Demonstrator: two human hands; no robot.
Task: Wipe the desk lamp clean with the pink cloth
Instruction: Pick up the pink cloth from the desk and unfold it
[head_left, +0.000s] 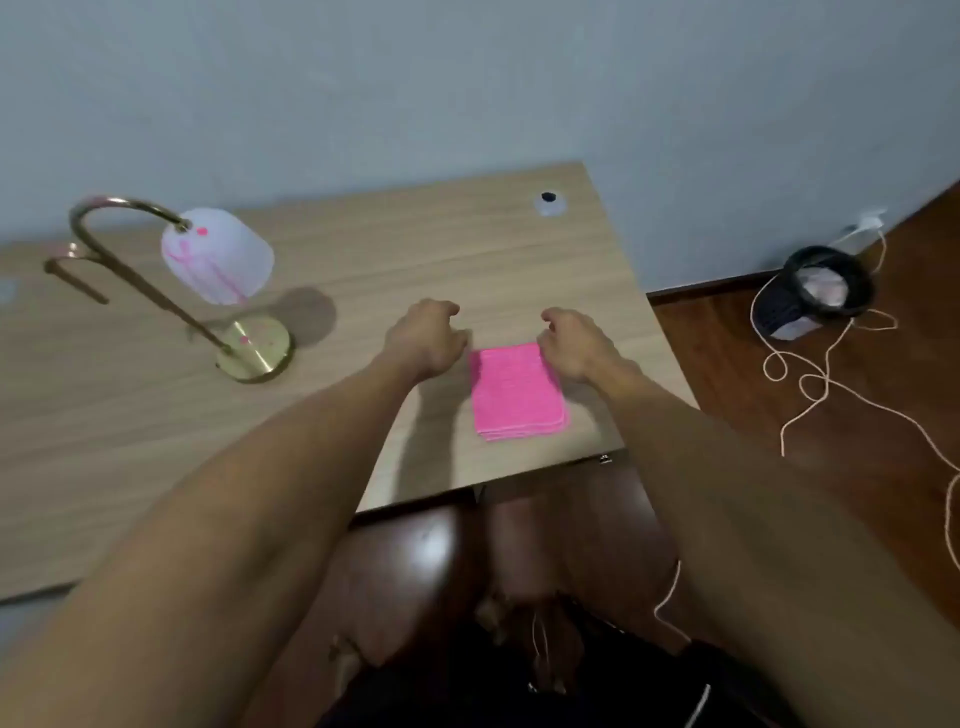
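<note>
Forearms: both bare, reaching forward from the bottom edge over the near edge of the desk (156, 441); dark floor shows beneath between them.
Pink cloth (517, 391): folded flat into a neat rectangle, bright pink with a paler stitched edge; lies on the desk near its right front corner, between the two hands.
Left hand (423, 340): just left of the cloth's far left corner; fingers (441, 310) loosely curled inward, holding nothing; whether it touches the cloth, I cannot tell.
Right hand (574, 345): at the cloth's far right corner, overlapping its edge; fingers (553, 316) bent downward and narrow, nothing gripped.
Desk lamp (218, 291): well apart from the cloth, to the left and farther back; round brass base (257, 353), slim brass stem leaning left and curving over into a hook, white shade (218, 257) hanging from it; pink streaks and spots on the shade, pink specks on the base.
Desk: light wood grain; a small white cap with a dark centre (549, 202) near the far right corner.
Floor to the right: dark wood; a black basket (810, 291) tipped on its side; a pale cord (831, 384) looping across the boards.
Wall (467, 78): plain pale grey behind the desk.
</note>
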